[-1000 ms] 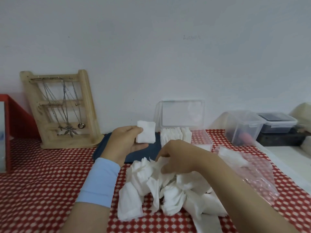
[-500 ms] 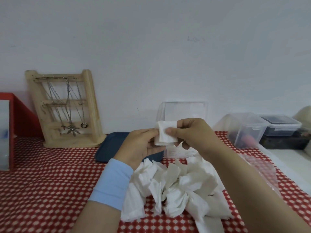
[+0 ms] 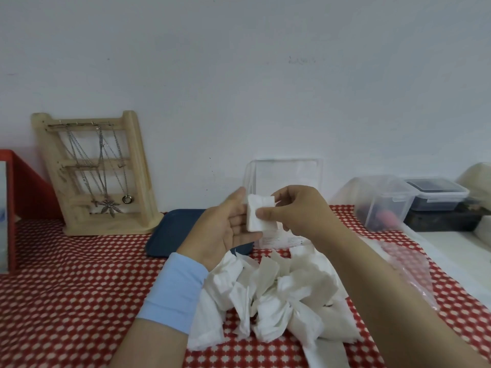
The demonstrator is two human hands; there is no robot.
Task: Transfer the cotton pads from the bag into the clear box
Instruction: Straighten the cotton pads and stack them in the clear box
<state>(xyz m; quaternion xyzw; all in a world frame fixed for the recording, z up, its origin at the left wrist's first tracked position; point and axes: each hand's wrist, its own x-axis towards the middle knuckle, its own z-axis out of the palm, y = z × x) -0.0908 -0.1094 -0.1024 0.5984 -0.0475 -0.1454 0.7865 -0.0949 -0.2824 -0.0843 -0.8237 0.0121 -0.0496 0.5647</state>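
A small stack of square white cotton pads (image 3: 257,216) is held between both hands above the table. My left hand (image 3: 225,229) lies palm-up beneath the stack, fingers nearly straight. My right hand (image 3: 295,211) pinches the stack with thumb and curled fingers. Behind them stands the clear box (image 3: 285,176) with its lid raised; my hands hide its lower part. A heap of loose white pads (image 3: 276,296) lies on the red checked cloth below my hands. The clear plastic bag (image 3: 406,264) lies flattened at the right of the heap.
A wooden jewellery stand (image 3: 98,176) with necklaces leans at the wall on the left. A dark blue tray (image 3: 172,232) lies behind my left hand. Clear lidded containers (image 3: 382,203) and a dark-filled one (image 3: 438,195) stand at the right. A red frame (image 3: 24,187) stands at the far left.
My right hand rose from the heap and joined the left hand at the pad stack. The left hand has turned more palm-up, and its fingers have loosened from the stack.
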